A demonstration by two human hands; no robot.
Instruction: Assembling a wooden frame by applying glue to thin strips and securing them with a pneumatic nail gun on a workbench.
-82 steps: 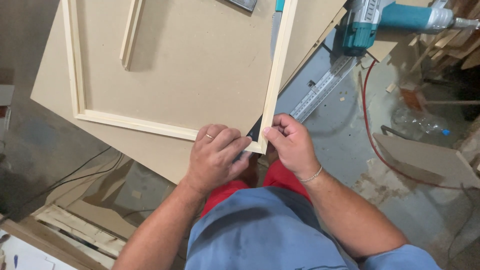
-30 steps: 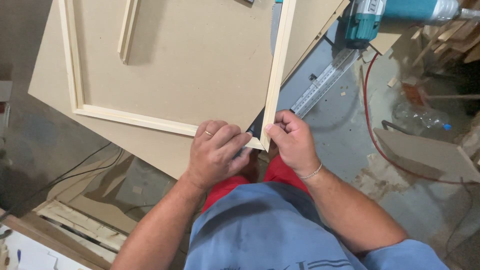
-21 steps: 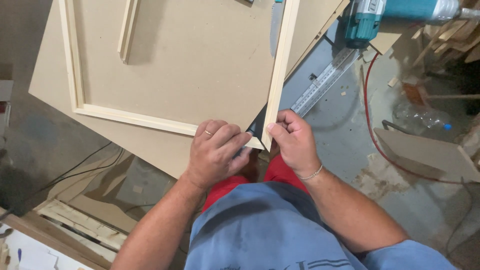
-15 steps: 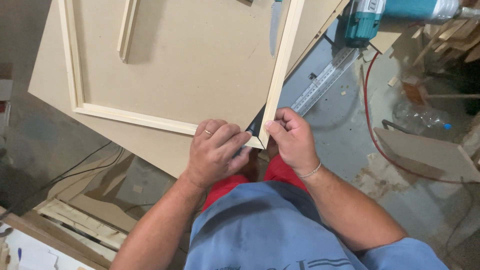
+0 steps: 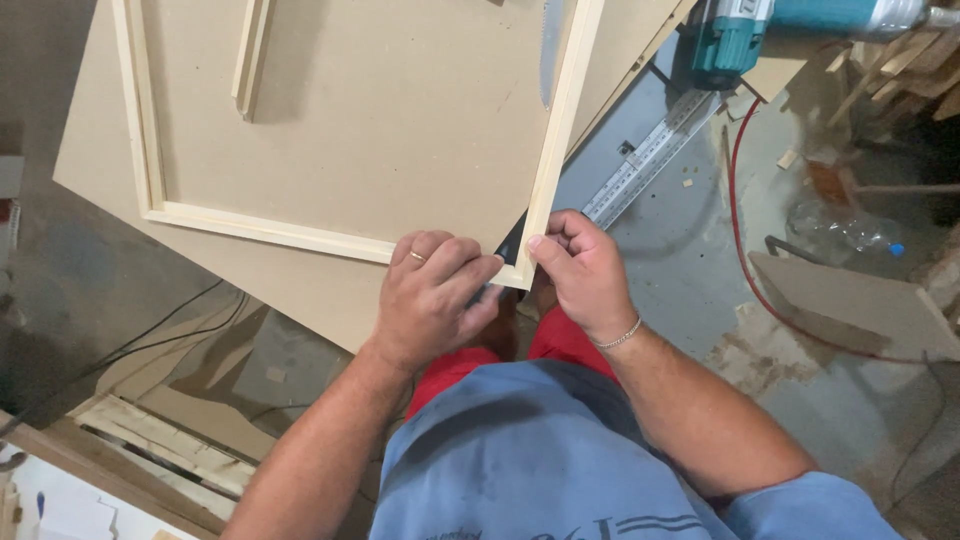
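**Both hands pinching the near corner of a pale wooden frame**

The left hand [image 5: 432,300] is pressing flat over the corner of the wooden frame [image 5: 270,229], fingers spread across the joint, a ring showing on one finger. The right hand [image 5: 583,265] is closing its grip on the end of the frame's right strip, thumb and fingertips clenched on the wood just where the two strips are meeting. A small dark object is sitting between the hands under that corner; what it is cannot be told.

The frame is looking pale, thin and unfinished, made of narrow light strips with a mitred near corner, and it is lying on a tan fibreboard sheet [image 5: 360,130] serving as the tabletop, its corner hanging at the board's near edge above the person's red shorts. A loose short strip [image 5: 250,55] is resting inside the frame. A metal ruler [image 5: 650,158] is lying just beside the board, with a teal power tool [image 5: 740,35] and a red cable [image 5: 745,250] beyond.
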